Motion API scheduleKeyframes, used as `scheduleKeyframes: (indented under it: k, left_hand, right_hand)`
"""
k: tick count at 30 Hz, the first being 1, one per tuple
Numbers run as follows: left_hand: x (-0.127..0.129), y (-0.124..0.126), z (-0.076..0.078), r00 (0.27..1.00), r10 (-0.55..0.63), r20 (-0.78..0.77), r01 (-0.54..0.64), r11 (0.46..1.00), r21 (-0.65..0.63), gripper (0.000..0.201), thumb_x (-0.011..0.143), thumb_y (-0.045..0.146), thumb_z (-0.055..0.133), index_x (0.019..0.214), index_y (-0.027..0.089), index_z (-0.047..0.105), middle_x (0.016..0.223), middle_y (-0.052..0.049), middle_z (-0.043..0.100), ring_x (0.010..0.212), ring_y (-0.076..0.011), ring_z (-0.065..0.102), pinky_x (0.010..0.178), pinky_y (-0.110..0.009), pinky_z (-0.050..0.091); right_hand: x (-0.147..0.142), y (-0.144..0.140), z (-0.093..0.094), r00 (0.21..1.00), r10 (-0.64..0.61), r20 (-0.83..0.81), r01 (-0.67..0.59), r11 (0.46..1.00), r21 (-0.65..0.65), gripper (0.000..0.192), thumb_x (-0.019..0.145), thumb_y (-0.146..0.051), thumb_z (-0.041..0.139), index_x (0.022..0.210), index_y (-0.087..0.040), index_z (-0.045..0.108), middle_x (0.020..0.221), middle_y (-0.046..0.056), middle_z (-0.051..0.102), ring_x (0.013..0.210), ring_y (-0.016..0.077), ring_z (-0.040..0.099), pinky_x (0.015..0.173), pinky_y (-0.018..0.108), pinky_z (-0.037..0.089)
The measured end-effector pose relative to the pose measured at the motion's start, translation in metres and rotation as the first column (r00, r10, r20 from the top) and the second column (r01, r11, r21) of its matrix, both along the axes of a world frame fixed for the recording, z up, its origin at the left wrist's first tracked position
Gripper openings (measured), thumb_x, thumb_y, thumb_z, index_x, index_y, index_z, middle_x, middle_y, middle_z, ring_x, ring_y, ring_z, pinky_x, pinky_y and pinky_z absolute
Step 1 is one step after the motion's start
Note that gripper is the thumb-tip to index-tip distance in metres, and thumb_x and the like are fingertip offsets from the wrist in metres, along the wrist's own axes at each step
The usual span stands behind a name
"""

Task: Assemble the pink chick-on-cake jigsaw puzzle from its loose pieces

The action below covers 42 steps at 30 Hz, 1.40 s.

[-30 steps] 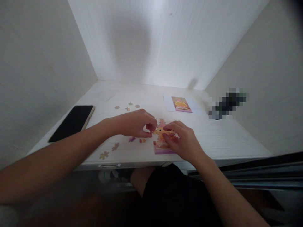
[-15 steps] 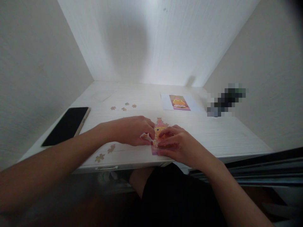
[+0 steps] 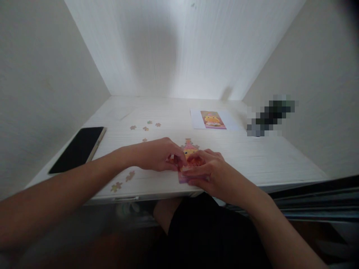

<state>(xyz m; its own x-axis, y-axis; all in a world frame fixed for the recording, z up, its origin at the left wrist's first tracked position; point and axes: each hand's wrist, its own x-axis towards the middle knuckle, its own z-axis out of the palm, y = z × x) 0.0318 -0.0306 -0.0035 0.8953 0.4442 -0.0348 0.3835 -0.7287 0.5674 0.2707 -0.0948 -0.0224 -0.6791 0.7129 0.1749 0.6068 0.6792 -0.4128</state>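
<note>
A partly built jigsaw puzzle point(image 3: 190, 151), yellow and pink, lies near the front edge of the white desk point(image 3: 252, 157). My left hand point(image 3: 155, 155) is curled at the puzzle's left side, its fingertips pinched on a small reddish puzzle piece point(image 3: 174, 160). My right hand point(image 3: 213, 172) covers the lower right of the puzzle, with thumb and fingers pressed on it and touching the left fingertips. Much of the puzzle is hidden under both hands. Two loose pieces point(image 3: 130, 175) lie left of my left wrist.
Several loose pieces point(image 3: 146, 125) lie farther back on the left. A printed picture of the puzzle on white paper point(image 3: 212, 119) is at the back right. A black phone point(image 3: 77, 148) rests at the left edge. A blurred dark object point(image 3: 270, 115) sits against the right wall.
Both hands have lowered and closed in over the puzzle, so their fingertips now meet on it. The small pieces seen beside the puzzle a second ago are covered by my left hand.
</note>
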Motion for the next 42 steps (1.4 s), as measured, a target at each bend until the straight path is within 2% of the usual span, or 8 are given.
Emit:
scheduleKeyframes:
  k: [5,13,18,25,30,35,40,42]
  left_hand:
    - [0.0,-0.003,0.001,0.997,0.076,-0.003,-0.076,0.983,-0.168,0.03,0.075,0.009,0.073,0.103,0.019,0.069,0.087,0.001,0.069,0.078,-0.0105,0.061,0.073,-0.021,0.048]
    - [0.003,-0.005,-0.002,0.99,0.09,0.104,-0.062,0.967,-0.249,0.033,0.077,0.006,0.07,0.108,0.015,0.067,0.083,-0.001,0.069,0.073,-0.0092,0.062,0.066,-0.018,0.049]
    - [0.006,-0.006,-0.002,0.984,0.154,0.088,-0.128,0.96,-0.25,0.028,0.079,0.009,0.067,0.107,0.015,0.068,0.078,-0.001,0.069,0.069,-0.0096,0.062,0.062,-0.019,0.047]
    - [0.009,-0.007,-0.008,0.957,0.271,0.106,-0.245,0.947,-0.209,0.027,0.074,0.006,0.066,0.099,0.014,0.068,0.074,0.0,0.067,0.064,-0.009,0.06,0.059,-0.019,0.046]
    - [0.01,-0.01,-0.008,0.961,0.256,0.102,-0.224,0.942,-0.25,0.026,0.076,0.014,0.07,0.101,0.014,0.066,0.079,0.0,0.067,0.068,-0.0087,0.06,0.062,-0.019,0.046]
    - [0.012,-0.012,-0.006,0.949,0.314,0.042,-0.298,0.93,-0.217,0.03,0.072,0.007,0.068,0.101,0.014,0.066,0.075,0.001,0.064,0.064,-0.0088,0.057,0.059,-0.02,0.044]
    - [0.013,-0.014,-0.004,0.96,0.275,0.055,-0.262,0.95,-0.172,0.033,0.07,0.002,0.064,0.1,0.016,0.067,0.079,0.002,0.063,0.065,-0.0078,0.055,0.06,-0.019,0.043]
    - [0.013,-0.015,-0.004,0.951,0.306,0.042,-0.295,0.94,-0.171,0.033,0.07,0.002,0.064,0.099,0.015,0.066,0.078,0.002,0.063,0.065,-0.0078,0.055,0.06,-0.02,0.043]
  right_hand:
    - [-0.003,-0.004,0.001,0.999,-0.009,0.036,0.007,0.999,0.046,0.018,0.092,-0.029,0.07,0.104,-0.04,0.078,0.115,0.004,0.066,0.107,0.0259,0.059,0.097,0.048,0.043]
    - [-0.009,-0.011,0.005,0.993,-0.035,0.115,0.025,0.996,0.088,0.019,0.093,-0.024,0.067,0.106,-0.035,0.077,0.119,0.006,0.067,0.113,0.0279,0.061,0.098,0.048,0.046]
    - [-0.01,-0.013,0.007,0.989,-0.039,0.145,0.031,0.998,0.062,0.022,0.095,-0.022,0.063,0.11,-0.033,0.075,0.126,0.006,0.066,0.118,0.0288,0.059,0.1,0.049,0.046]
    - [-0.009,-0.013,0.007,0.992,-0.016,0.126,0.006,0.997,0.076,0.026,0.093,-0.015,0.062,0.107,-0.031,0.077,0.122,0.009,0.067,0.117,0.0278,0.06,0.1,0.046,0.047]
    - [-0.01,-0.014,0.012,0.981,-0.029,0.192,0.028,1.0,0.009,0.032,0.096,-0.016,0.056,0.117,-0.033,0.074,0.128,0.008,0.064,0.122,0.0284,0.057,0.103,0.048,0.045]
    - [-0.01,-0.013,0.012,0.978,-0.021,0.205,0.018,1.0,0.016,0.034,0.095,-0.014,0.056,0.118,-0.033,0.073,0.132,0.008,0.063,0.123,0.0283,0.056,0.103,0.047,0.044]
    - [-0.01,-0.013,0.012,0.982,-0.02,0.19,0.011,0.999,0.045,0.033,0.095,-0.015,0.057,0.116,-0.032,0.075,0.13,0.008,0.064,0.119,0.0266,0.059,0.101,0.044,0.046]
    - [-0.01,-0.013,0.012,0.981,-0.021,0.192,0.012,0.999,0.047,0.032,0.095,-0.014,0.057,0.113,-0.032,0.076,0.129,0.008,0.065,0.119,0.0266,0.059,0.101,0.044,0.046]
